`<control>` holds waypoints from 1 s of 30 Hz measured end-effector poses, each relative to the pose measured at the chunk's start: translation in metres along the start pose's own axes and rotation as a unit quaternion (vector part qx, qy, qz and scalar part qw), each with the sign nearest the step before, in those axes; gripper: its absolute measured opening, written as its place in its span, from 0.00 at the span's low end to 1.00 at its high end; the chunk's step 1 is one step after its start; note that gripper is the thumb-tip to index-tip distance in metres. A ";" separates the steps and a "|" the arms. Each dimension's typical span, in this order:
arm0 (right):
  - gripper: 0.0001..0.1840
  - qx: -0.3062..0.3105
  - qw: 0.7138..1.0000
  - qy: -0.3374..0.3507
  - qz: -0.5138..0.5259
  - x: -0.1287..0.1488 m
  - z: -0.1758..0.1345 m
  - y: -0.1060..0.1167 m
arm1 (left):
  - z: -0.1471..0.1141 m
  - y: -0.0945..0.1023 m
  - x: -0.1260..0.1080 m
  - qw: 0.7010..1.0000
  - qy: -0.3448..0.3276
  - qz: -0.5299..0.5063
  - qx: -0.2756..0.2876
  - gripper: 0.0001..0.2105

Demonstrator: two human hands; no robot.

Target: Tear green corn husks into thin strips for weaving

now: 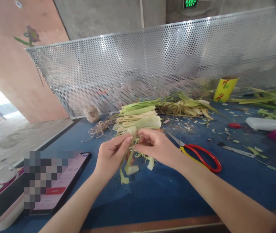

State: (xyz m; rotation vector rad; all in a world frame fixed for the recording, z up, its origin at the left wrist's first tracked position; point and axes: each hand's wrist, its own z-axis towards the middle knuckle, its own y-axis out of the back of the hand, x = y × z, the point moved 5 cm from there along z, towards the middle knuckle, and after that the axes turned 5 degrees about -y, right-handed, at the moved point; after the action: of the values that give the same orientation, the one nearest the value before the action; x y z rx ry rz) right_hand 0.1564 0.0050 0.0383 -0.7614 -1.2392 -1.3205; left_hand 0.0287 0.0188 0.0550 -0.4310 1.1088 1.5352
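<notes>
Above the blue table, my left hand and my right hand meet at a pale green corn husk strip. My left thumb and fingers pinch it from the left side. On the right, my thumb and curled fingers close on the same husk piece. Ragged husk strips hang below my fingers. Just behind my hands lies a stack of flattened corn husks. Scissors with red and yellow handles rest beside my right forearm.
A phone lies at the left. Tangled twine sits near a whitish lump. More husks, a yellow roll, a blade and a white tool occupy the back and right. A perforated metal panel borders the far edge.
</notes>
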 end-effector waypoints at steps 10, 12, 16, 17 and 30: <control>0.06 0.024 1.000 -0.002 -0.011 -0.001 0.000 -0.006 | -0.001 0.006 -0.002 0.968 -0.162 0.187 -0.036 0.07; 0.05 0.003 0.999 0.016 -0.028 -0.001 0.000 -0.005 | -0.003 0.008 -0.007 0.946 -0.222 0.230 -0.058 0.06; 0.05 -0.021 0.998 0.021 -0.056 -0.005 0.001 -0.003 | -0.003 0.012 -0.011 0.925 -0.268 0.247 -0.107 0.04; 0.05 -0.019 0.998 0.017 -0.060 -0.006 0.002 -0.003 | -0.002 0.013 -0.010 0.929 -0.264 0.237 -0.107 0.04; 0.08 -0.022 0.999 -0.025 -0.030 -0.006 0.003 -0.001 | 0.008 0.015 -0.005 0.991 -0.115 0.064 -0.036 0.09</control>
State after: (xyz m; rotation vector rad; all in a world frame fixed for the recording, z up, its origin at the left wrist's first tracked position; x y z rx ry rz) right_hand 0.1558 0.0091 0.0336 -0.7976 -1.2841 -1.3880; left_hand 0.0191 0.0238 0.0683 -0.2261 0.9173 1.6954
